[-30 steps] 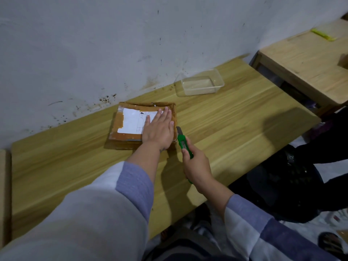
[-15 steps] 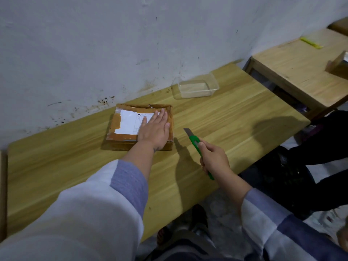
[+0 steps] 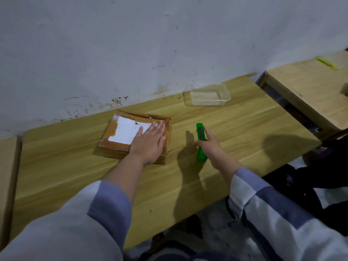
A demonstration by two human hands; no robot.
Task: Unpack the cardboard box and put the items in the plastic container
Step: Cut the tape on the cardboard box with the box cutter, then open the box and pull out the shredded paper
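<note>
1. Head camera is looking down at a long wooden table (image 3: pixel 75 166) that is sitting against a gray wall (image 3: pixel 131 44).
2. I am pressing my left hand (image 3: pixel 150 142) flat on top of the cardboard box (image 3: pixel 111 136), with my fingers straight and close together.
3. That box is lying shut near the wall, and brown tape is going over it, and a white paper label (image 3: pixel 128 131) is sticking on its lid.
4. I am resting my right hand (image 3: pixel 211 146) on a green box cutter (image 3: pixel 200 134) that is lying on the table just beside the box.
5. My right fingers are spreading loosely over the cutter, and I cannot tell if they are really gripping it.
6. A clear plastic container (image 3: pixel 207 96) is sitting farther back by the wall, well apart from the box, and I am seeing nothing inside it.
7. A small yellow thing (image 3: pixel 327 63) is lying on another wooden table (image 3: pixel 310 91) off to my right.
</note>
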